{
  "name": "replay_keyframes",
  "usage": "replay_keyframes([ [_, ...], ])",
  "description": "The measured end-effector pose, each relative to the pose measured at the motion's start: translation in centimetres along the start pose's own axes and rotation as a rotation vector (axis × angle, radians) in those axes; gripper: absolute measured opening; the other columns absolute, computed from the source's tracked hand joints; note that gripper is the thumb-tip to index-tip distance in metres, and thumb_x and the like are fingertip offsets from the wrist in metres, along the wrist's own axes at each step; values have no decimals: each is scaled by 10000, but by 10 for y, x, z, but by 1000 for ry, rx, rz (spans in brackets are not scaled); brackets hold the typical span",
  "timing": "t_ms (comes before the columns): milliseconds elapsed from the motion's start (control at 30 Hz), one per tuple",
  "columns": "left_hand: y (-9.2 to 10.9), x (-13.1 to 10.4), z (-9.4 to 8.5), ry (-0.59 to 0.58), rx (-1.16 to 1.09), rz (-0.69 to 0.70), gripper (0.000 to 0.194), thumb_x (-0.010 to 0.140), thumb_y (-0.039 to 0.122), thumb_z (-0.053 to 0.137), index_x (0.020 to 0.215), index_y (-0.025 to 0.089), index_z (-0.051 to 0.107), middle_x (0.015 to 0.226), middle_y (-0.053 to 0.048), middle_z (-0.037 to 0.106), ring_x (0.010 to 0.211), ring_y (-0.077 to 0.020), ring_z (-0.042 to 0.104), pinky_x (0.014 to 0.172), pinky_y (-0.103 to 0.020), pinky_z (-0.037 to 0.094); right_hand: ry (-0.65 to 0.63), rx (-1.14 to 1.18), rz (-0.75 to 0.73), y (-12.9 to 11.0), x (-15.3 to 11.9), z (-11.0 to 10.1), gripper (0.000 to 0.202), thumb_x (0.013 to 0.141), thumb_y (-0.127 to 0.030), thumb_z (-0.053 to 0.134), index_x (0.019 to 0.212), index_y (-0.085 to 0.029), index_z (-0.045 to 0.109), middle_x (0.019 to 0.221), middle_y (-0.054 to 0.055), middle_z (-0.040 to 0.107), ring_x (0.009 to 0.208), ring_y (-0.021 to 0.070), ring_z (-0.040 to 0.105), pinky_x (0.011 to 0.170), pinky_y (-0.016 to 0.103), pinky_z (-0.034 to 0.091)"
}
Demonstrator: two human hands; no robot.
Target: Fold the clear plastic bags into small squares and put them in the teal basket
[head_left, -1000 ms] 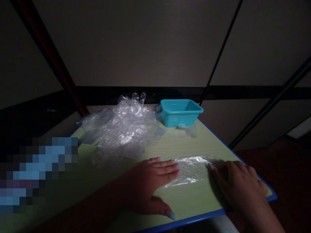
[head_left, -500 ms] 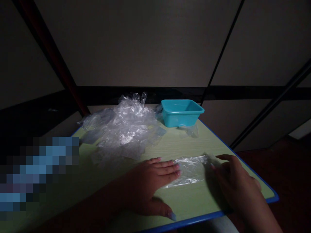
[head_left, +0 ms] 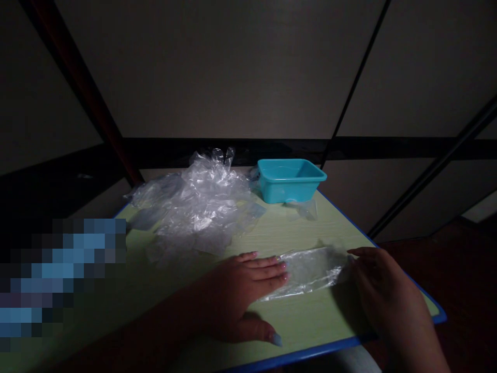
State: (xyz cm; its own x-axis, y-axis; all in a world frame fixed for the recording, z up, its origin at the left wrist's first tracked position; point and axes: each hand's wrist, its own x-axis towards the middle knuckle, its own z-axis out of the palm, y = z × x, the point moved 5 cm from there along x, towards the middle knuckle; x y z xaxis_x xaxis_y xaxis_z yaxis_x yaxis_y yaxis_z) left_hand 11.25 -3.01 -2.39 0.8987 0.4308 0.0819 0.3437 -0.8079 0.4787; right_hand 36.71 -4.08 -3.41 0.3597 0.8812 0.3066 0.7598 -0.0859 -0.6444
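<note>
While the left hand point(head_left: 236, 290) lies flat and open, its fingers spread over the left end of a clear plastic piece point(head_left: 310, 269), the right hand point(head_left: 392, 295) is at the opposite end, fingers curled, thumb and forefinger close together. Whether the film is pinched between them cannot be told in this light. The piece lies between the hands on the near right part of the pale green table point(head_left: 310, 324), creased and glossy, its right end blurred.

Sound handling, in this inspector's judgement, calls for even pressure from the left fingers and a light, level pull from the right, along the length of the piece; a sharp tug could slip or stretch so thin a film.

Surroundings: a loose heap of clear plastic point(head_left: 205, 212) occupies the far left of the table, beyond the left hand. A turquoise tub point(head_left: 289, 191) stands upright near the far edge, with a small clear scrap point(head_left: 307, 209) at its front. Neither tub nor heap blocks the work. Chief hindrances: poor lighting, shadow beneath the right hand, and the nearby blue table edging point(head_left: 310, 355).
</note>
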Motion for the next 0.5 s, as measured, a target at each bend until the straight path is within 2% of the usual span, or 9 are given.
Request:
replay_keyframes([
  [100, 0, 0, 0, 7, -10, 7, 807, 824, 673, 494, 1467, 262, 235, 1504, -53, 259, 1373, -284, 252, 1135, -467, 147, -32, 234, 48, -7, -2, 4, 304, 771, -509, 546, 923, -246, 544, 958, 85, 670, 813, 253, 669, 630, 319, 522],
  [200, 0, 0, 0, 13, -10, 3, 808, 819, 677, 497, 1466, 270, 234, 1503, -47, 263, 1370, -282, 261, 1133, -469, 157, -171, 419, 44, -20, -6, 10, 413, 778, -543, 566, 1060, -244, 531, 1113, 102, 642, 897, 256, 662, 701, 335, 548],
  [333, 0, 0, 0, 14, 5, 5, 802, 825, 671, 495, 1466, 265, 236, 1503, -56, 264, 1372, -283, 258, 1131, -472, 158, -310, 417, -13, -30, -16, 12, 562, 823, -547, 528, 1316, -303, 411, 1273, 93, 581, 1041, 280, 621, 831, 421, 529],
  [433, -1, 0, 1, 6, 34, -3, 784, 848, 657, 468, 1470, 248, 224, 1507, -65, 251, 1380, -279, 239, 1131, -478, 146, -325, 327, -92, -28, -22, 11, 579, 849, -540, 492, 1381, -356, 355, 1388, 59, 495, 1219, 304, 496, 979, 535, 411],
  [500, -1, 0, 2, 1, 49, -14, 781, 856, 651, 460, 1474, 244, 210, 1513, -72, 230, 1386, -277, 219, 1131, -484, 134, -352, 194, -178, -27, -24, 15, 566, 850, -550, 478, 1379, -372, 385, 1416, 37, 457, 1294, 324, 398, 1061, 624, 219],
])
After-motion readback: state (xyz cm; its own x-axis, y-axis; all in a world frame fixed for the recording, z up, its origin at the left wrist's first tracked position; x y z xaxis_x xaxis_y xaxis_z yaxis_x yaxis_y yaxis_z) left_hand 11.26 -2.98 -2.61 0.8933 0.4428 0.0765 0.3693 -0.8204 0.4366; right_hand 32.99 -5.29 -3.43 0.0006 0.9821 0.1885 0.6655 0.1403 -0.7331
